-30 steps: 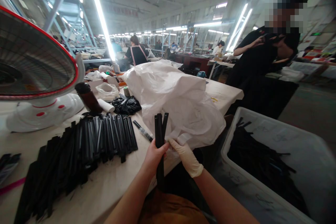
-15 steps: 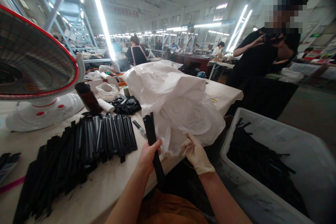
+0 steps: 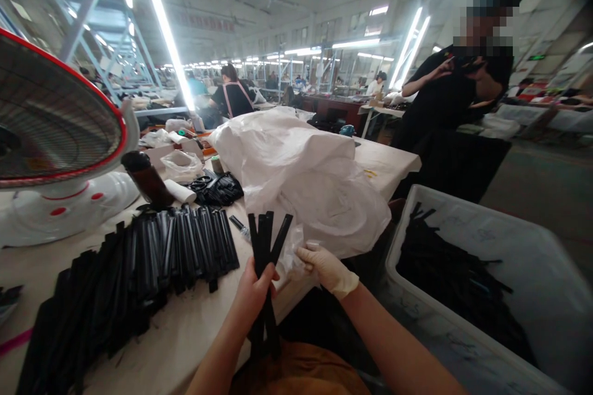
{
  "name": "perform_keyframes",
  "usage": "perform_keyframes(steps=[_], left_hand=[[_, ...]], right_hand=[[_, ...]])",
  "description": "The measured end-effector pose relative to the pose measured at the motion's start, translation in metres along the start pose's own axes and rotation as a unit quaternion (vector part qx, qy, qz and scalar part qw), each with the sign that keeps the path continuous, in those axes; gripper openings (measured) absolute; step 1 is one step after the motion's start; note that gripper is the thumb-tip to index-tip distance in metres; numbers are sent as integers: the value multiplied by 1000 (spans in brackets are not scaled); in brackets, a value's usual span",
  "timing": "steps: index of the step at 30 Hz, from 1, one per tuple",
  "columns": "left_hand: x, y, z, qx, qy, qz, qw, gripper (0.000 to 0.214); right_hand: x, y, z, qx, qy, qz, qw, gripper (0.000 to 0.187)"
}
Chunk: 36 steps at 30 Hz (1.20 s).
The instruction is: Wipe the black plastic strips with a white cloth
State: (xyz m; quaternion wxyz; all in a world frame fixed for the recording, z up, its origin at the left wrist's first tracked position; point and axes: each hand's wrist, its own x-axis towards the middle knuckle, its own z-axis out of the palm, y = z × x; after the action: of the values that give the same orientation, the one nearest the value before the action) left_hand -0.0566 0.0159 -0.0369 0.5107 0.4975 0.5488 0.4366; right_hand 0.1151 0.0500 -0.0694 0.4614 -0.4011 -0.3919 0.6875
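My left hand (image 3: pixel 254 287) is closed around several flat black strips (image 3: pixel 264 234) in front of my body, their upper ends fanned apart. To its right, my gloved right hand (image 3: pixel 327 266) has its fingers bent and pinching the crumpled near edge of a large white plastic bag (image 3: pixel 319 191). That bag lies bunched over the table's corner. Left of my hands, a long row of similar black strips (image 3: pixel 157 247) is spread on the table (image 3: pixel 185 327). What the bag covers is hidden.
A red-rimmed fan (image 3: pixel 60 117) stands at left, near a dark bottle (image 3: pixel 147 179) and a white roll (image 3: pixel 180 190). Scissors (image 3: pixel 200 182) lie behind the strips. A plastic bin (image 3: pixel 486 216) with black strips stands at right. A person in black (image 3: pixel 454 80) stands beyond it.
The strips in my left hand have fanned out from a tight bundle. My right hand has moved left toward them, drawing the bag's edge along. The view has shifted slightly.
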Motion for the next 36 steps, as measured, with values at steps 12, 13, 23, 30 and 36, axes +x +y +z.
perform_keyframes(steps=[12, 13, 23, 30, 36], left_hand=[[-50, 5, -33, -1, -38, -63, 997, 44], [-49, 7, -33, -7, -33, -62, 997, 43], [-40, -4, -45, 86, -25, -4, 996, 36], [-43, 8, -50, 104, -34, -16, 994, 41], [-41, 6, -45, 108, -21, -4, 994, 38]], right_hand=[[16, -23, 17, 123, 127, -62, 982, 38], [14, -23, 17, 98, 128, -74, 984, 38], [-17, -32, 19, -204, 128, -126, 962, 40], [-20, -33, 18, -183, 120, -113, 969, 38], [-21, -27, 20, -142, 120, -116, 976, 37]])
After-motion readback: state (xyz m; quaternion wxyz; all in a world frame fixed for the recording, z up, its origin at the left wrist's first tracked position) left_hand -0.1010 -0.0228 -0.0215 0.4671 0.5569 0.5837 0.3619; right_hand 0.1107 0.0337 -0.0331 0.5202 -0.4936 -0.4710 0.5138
